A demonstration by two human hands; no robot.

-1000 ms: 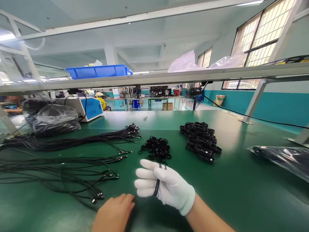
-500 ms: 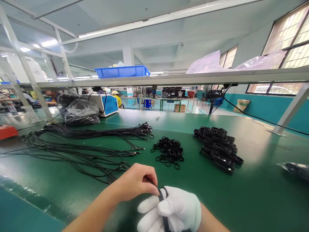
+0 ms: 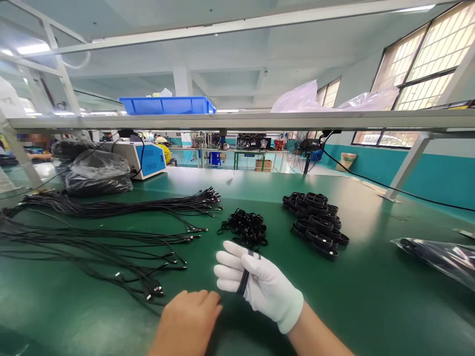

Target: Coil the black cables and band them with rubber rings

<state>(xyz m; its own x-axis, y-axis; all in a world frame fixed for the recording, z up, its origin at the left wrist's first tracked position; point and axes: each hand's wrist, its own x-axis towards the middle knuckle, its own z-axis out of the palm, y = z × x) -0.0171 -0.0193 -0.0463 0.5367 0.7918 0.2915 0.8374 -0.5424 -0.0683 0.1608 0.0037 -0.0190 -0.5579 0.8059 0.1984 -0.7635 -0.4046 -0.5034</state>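
My gloved right hand [image 3: 262,282] clamps a looped cable [image 3: 243,283] under its thumb; my left hand [image 3: 191,319] bends alongside, grip I can't tell; small black loops [image 3: 245,226] just beyond!

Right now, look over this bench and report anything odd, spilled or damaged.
Nothing plainly spilled or damaged stands out. The one oddity is mismatched: the right hand wears a white glove, while the left hand is bare.

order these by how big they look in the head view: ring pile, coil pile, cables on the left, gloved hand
1. Cables
2. Gloved right hand and coil pile: unsure, the hand is nearer the camera
3. Ring pile
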